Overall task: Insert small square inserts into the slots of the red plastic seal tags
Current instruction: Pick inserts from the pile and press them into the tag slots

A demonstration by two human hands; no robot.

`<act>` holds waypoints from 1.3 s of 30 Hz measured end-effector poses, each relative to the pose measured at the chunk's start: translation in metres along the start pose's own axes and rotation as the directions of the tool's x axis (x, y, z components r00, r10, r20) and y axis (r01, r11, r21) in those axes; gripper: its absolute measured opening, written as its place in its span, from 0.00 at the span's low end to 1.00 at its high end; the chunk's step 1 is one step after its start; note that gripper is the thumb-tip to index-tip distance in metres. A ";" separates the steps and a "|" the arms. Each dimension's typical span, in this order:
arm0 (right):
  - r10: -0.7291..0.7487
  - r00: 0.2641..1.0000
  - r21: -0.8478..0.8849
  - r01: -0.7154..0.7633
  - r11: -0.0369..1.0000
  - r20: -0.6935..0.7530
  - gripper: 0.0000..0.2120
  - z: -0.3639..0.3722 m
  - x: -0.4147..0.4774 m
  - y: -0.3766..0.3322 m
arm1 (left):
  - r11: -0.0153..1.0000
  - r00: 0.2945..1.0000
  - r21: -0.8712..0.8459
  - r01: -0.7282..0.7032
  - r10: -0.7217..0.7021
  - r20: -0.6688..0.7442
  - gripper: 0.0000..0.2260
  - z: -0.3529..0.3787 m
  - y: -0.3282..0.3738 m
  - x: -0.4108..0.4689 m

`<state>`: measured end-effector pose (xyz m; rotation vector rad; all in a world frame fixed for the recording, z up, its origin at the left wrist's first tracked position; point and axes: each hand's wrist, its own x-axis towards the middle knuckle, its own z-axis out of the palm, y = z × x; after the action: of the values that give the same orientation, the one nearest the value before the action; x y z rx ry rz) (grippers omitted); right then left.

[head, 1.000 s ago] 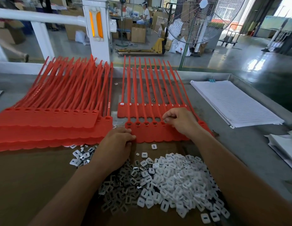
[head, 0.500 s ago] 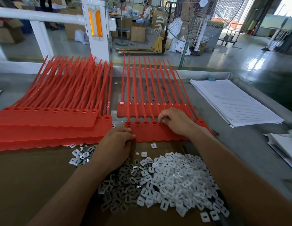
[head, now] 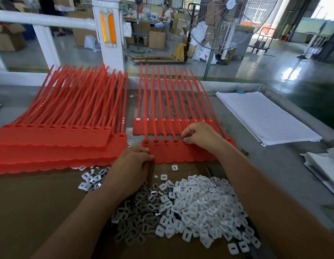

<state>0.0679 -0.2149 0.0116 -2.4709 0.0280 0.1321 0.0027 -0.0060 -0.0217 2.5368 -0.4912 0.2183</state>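
While the right hand [head: 199,135] curls its fingertips down at the fifth slot, whether an insert sits beneath them cannot be told. Left hand [head: 132,165] grips the lower-left edge of the near strip of tags [head: 181,155], centre frame. Four slots left of the fingertips show white; those to the right are hidden. Far strip [head: 158,127] looks filled. Stack of tags [head: 50,144], at left, looks unfilled, so I judge most work remains. Pile of inserts [head: 196,208] lies on cardboard [head: 31,202] over a metal table [head: 274,165]. Papers [head: 265,116] at right; fan [head: 231,21] and factory floor beyond.
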 end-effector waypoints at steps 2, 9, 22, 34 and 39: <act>0.041 0.999 0.031 -0.041 0.999 0.021 0.07 -0.002 0.002 -0.002 | 1.000 1.000 -0.001 -0.004 0.004 -0.002 0.14 0.000 0.000 0.000; 0.038 0.999 0.030 -0.038 0.999 0.015 0.10 0.000 0.000 -0.003 | 1.000 1.000 0.002 0.011 -0.011 0.011 0.14 0.001 -0.002 0.001; -0.028 1.000 -0.015 0.028 0.999 -0.006 0.04 -0.003 -0.009 0.001 | 1.000 1.000 -0.002 0.021 -0.021 0.012 0.14 0.001 -0.002 0.000; -0.139 0.990 -0.106 0.137 0.985 -0.004 0.02 -0.002 -0.012 0.008 | 1.000 1.000 -0.003 0.018 -0.018 0.010 0.14 0.001 -0.002 0.000; -0.114 0.992 -0.095 0.108 0.990 -0.052 0.03 0.003 -0.009 0.004 | 1.000 1.000 0.001 0.008 -0.008 -0.001 0.14 0.001 -0.002 0.000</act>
<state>0.0588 -0.2165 0.0080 -2.5611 -0.0930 0.0145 0.0036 -0.0049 -0.0235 2.5394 -0.4807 0.2165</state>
